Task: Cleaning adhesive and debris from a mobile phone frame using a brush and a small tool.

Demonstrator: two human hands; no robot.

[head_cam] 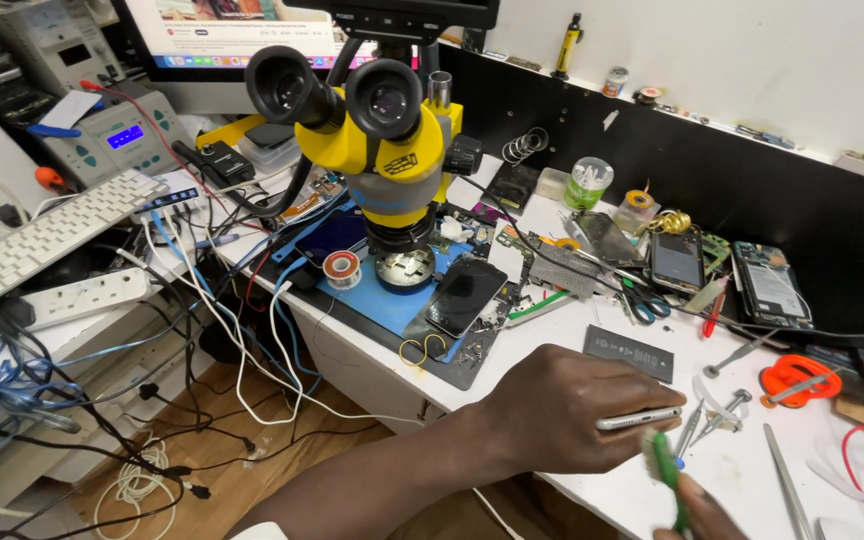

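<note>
while the left hand (562, 405) clamps a slim silver phone (638, 418) edge-up just above the white bench (592, 500), its fingers curled over the top and thumb beneath, the right hand (700, 512) pinches a green brush (664, 468) whose blurred bristle end meets the phone's lower edge. the step in hand looks like brushing that edge clean, perhaps a port or seam, though the blur hides exactly where. a next stroke would call for a steady grip and light pressure. tweezers (697, 425) lie just beside the phone, a dark flat battery-like slab (629, 353) near, an orange tool (799, 378) farther right. a yellow microscope (392, 150) stands well apart over a blue mat (377, 300).
</note>
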